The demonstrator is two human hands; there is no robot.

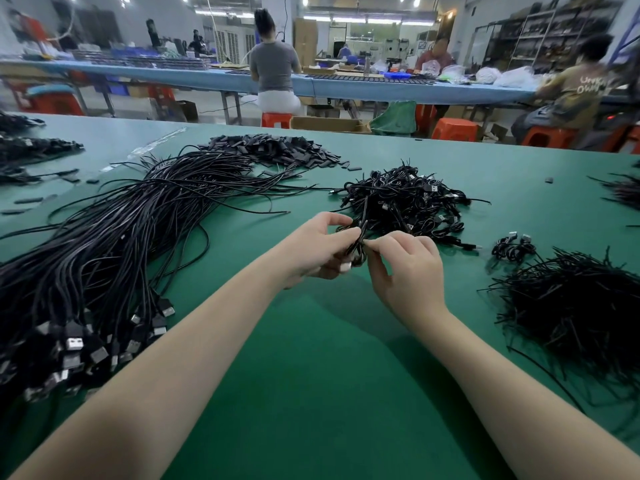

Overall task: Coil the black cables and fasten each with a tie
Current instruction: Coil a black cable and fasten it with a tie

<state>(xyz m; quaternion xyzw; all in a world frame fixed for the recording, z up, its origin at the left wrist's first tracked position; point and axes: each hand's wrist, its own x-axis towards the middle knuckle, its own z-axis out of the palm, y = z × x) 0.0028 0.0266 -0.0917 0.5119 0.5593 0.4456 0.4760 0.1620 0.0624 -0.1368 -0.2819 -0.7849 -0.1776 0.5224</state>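
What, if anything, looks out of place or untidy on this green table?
Nothing looks damaged or spilled. A few small black pieces lie scattered apart from the heap of black pieces. Two coiled cables sit apart from the main pile of coiled cables. Both hands hold a coiled cable.

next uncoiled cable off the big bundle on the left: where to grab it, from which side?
Probably by a USB plug at the near end of the uncoiled bundle, coming from the near side with the left hand. The plugs are blocky, fanned apart and face the person; further up, the cords lie packed and overlapping, so singling one out looks harder.
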